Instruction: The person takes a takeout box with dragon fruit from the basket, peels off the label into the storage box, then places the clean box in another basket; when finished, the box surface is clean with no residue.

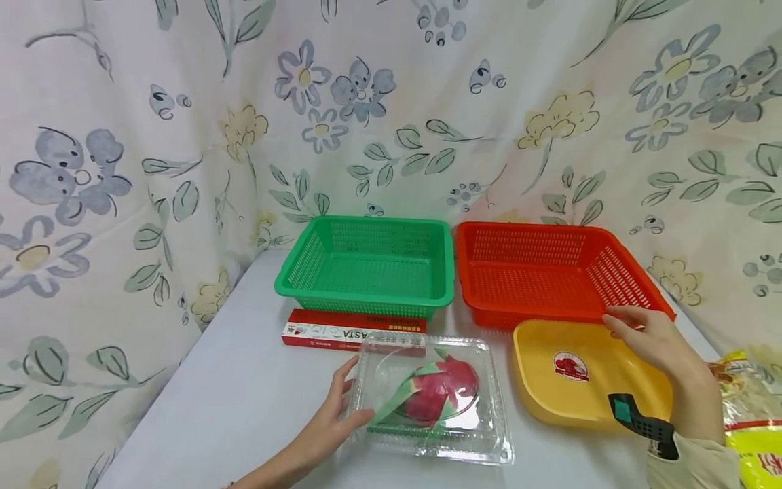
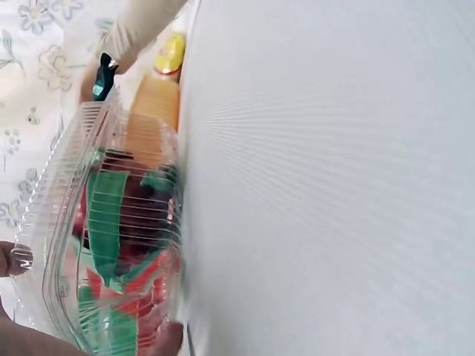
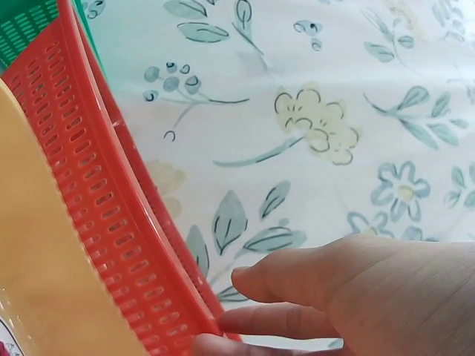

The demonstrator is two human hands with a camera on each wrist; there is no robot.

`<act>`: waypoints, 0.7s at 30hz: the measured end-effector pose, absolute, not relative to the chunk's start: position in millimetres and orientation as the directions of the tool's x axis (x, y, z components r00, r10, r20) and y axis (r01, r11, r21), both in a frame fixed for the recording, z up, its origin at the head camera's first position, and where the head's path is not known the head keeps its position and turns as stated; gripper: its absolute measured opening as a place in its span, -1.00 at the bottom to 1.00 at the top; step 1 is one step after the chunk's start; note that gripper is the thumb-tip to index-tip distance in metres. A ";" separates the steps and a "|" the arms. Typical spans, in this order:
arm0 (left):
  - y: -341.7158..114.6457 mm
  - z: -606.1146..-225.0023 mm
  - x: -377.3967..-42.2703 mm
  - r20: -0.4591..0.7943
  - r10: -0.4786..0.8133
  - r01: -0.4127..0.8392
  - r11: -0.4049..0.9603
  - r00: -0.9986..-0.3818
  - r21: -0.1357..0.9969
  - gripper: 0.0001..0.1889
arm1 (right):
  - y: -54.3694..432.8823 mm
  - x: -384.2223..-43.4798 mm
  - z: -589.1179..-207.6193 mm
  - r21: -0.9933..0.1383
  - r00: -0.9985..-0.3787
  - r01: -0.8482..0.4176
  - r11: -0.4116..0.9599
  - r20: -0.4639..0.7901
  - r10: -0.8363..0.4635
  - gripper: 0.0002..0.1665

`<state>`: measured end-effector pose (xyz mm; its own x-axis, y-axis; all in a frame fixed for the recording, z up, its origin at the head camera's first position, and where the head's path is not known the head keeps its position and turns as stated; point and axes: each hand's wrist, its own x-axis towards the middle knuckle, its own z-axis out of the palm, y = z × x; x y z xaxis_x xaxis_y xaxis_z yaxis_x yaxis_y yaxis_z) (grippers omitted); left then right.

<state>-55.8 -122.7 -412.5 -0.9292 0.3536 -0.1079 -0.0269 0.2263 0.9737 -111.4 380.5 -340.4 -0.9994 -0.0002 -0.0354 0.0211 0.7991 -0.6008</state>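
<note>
A clear plastic box (image 1: 489, 435) lies at the front middle of the table, its ribbed wall close up in the left wrist view. Inside it shows a pink dragon fruit (image 1: 430, 394) with green leaf tips. My left hand (image 1: 332, 414) grips the box at its left end, with the thumb and fingers spread apart along it. Above the yellow basin's (image 1: 531, 401) far right corner, my right hand (image 1: 656, 343) is loosely bent and holds nothing. Its fingertips are right at the rim of the red basket (image 3: 122, 185).
A green basket (image 1: 366, 302) stands at the back, left of the red one. Between it and the plastic box lies a flat red-and-white pasta carton (image 1: 324, 333). A yellow-and-clear food bag (image 1: 751, 414) sits at the far right. Flowered cloth (image 1: 391, 102) hangs behind.
</note>
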 end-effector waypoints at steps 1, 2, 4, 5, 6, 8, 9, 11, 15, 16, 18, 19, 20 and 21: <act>-122.8 -412.7 -55.5 -0.119 0.382 -0.040 0.207 -0.917 0.977 -0.15 | 380.4 -111.3 -340.5 -0.602 -0.999 0.021 0.798 -0.035 0.000 -0.33; -123.0 -413.2 -55.7 -0.118 0.407 -0.041 0.193 -0.906 0.980 -0.15 | 380.6 -111.3 -340.6 -0.604 -0.999 0.019 0.797 -0.033 -0.002 -0.33; -123.6 -414.4 -56.5 -0.100 0.452 -0.022 0.176 -0.887 0.984 -0.14 | 381.1 -111.6 -340.3 -0.608 -1.000 0.013 0.794 -0.028 -0.005 -0.35; -124.1 -415.1 -57.1 -0.090 0.476 -0.007 0.174 -0.875 0.985 -0.15 | 381.3 -111.9 -340.3 -0.609 -1.000 0.012 0.793 -0.023 -0.003 -0.36; -124.6 -415.7 -57.5 -0.083 0.495 0.011 0.183 -0.865 0.983 -0.18 | 381.5 -112.2 -340.1 -0.609 -1.000 0.009 0.793 -0.019 -0.003 -0.36; -125.8 -416.5 -57.5 -0.066 0.520 0.048 0.203 -0.852 0.978 -0.22 | 381.3 -112.7 -340.9 -0.610 -1.000 0.003 0.792 -0.011 -0.004 -0.38; -126.3 -416.8 -57.4 -0.057 0.528 0.067 0.213 -0.848 0.975 -0.24 | 381.0 -112.9 -341.2 -0.610 -1.000 0.004 0.793 -0.008 -0.001 -0.38; -127.2 -417.4 -57.6 -0.042 0.539 0.100 0.231 -0.841 0.968 -0.30 | 380.6 -112.8 -341.9 -0.612 -1.000 0.005 0.791 -0.007 0.001 -0.38; -128.2 -418.2 -58.7 -0.021 0.533 0.127 0.240 -0.846 0.962 -0.40 | 380.3 -112.0 -342.9 -0.621 -1.000 0.004 0.784 -0.010 -0.002 -0.39; -128.3 -418.3 -59.5 -0.020 0.531 0.124 0.234 -0.847 0.964 -0.42 | 380.5 -111.8 -343.0 -0.623 -1.000 0.001 0.782 -0.006 -0.005 -0.39; -128.4 -418.2 -60.9 -0.024 0.528 0.104 0.211 -0.849 0.972 -0.44 | 380.8 -111.5 -343.0 -0.625 -1.000 -0.005 0.781 0.005 -0.003 -0.40; -128.4 -417.9 -61.5 -0.027 0.527 0.091 0.197 -0.849 0.976 -0.45 | 381.1 -111.5 -343.2 -0.626 -1.000 -0.007 0.780 0.009 -0.002 -0.40; -128.4 -417.3 -61.8 -0.031 0.524 0.080 0.189 -0.851 0.979 -0.46 | 381.3 -111.3 -343.2 -0.627 -1.000 -0.010 0.779 0.012 -0.003 -0.41; -128.3 -416.7 -62.1 -0.033 0.520 0.071 0.179 -0.854 0.981 -0.47 | 381.5 -111.4 -343.5 -0.627 -1.000 -0.012 0.779 0.016 -0.002 -0.41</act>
